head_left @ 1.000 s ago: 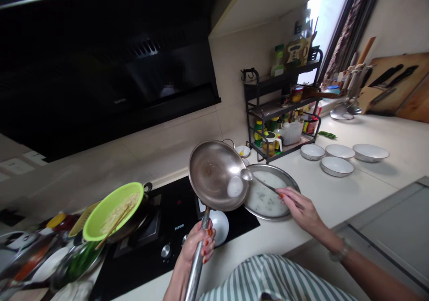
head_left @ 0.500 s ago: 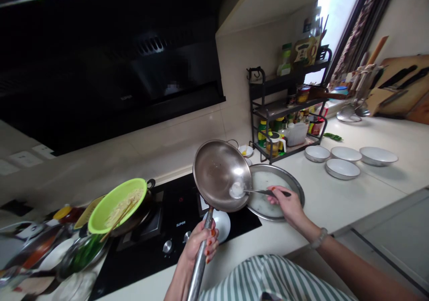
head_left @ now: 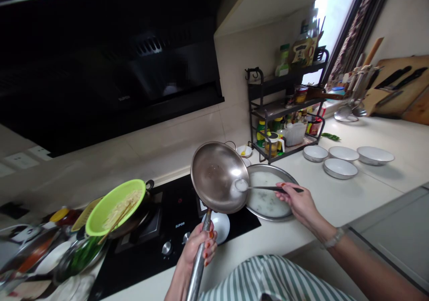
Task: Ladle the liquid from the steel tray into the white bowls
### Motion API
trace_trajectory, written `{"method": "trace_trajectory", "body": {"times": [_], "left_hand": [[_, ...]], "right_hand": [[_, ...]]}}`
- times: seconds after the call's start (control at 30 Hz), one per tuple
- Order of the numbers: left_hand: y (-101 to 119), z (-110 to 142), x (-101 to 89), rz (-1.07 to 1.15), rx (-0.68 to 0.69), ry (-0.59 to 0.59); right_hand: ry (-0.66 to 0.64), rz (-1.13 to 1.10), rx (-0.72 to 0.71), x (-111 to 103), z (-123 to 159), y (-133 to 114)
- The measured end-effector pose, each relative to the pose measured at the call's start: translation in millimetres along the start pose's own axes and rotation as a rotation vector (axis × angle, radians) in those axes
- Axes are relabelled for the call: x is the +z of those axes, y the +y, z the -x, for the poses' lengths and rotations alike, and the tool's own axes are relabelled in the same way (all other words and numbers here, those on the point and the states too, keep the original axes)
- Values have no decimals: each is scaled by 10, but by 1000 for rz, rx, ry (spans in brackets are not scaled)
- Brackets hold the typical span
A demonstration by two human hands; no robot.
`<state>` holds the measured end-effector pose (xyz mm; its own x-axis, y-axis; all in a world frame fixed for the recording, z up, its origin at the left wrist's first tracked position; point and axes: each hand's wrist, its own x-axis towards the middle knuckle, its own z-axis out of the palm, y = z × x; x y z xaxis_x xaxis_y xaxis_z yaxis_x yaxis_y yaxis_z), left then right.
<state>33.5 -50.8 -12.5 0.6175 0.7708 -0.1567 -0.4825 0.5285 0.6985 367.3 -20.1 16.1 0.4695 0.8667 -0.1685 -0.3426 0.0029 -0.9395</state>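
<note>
So, going left to right with the black hob (head_left: 174,211) as my landmark: off its left end sits a green colander (head_left: 114,205) full of noodles with chopsticks stuck in, perched on a dark pot. Further left it's a blurry jumble of dishes I can't really sort out.

Over the hob's front right corner, my left hand (head_left: 200,245) is wrapped tight around the long metal handle of the steel pan (head_left: 219,175), which is lifted and tipped towards the right, its rim hanging over the round metal tray (head_left: 288,178) on the counter just right of the hob. A small white bowl (head_left: 219,225) sits on the hob's right edge, under the pan.

My right hand (head_left: 298,201) is pinching the ladle (head_left: 241,185) by the far end of its handle, bowl of the ladle inside the pan near the low rim, carrying some white liquid. The tray already holds a shallow pool of the same pale stuff.

My read: this is the scrape-out stage, getting the last of the liquid from pan to tray. Next move probably needs the ladle drawn across the rim without dripping, pan kept steady.

Well right of the hob, four white bowls (head_left: 337,168) wait by the spice rack (head_left: 284,108).
</note>
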Motion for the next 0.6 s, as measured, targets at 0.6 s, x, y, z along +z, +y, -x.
{"method": "trace_trajectory", "body": {"times": [0.6], "left_hand": [[49,21,116,-31,-4,51]], "right_hand": [[-323,916,-966,-933,-26,298]]}}
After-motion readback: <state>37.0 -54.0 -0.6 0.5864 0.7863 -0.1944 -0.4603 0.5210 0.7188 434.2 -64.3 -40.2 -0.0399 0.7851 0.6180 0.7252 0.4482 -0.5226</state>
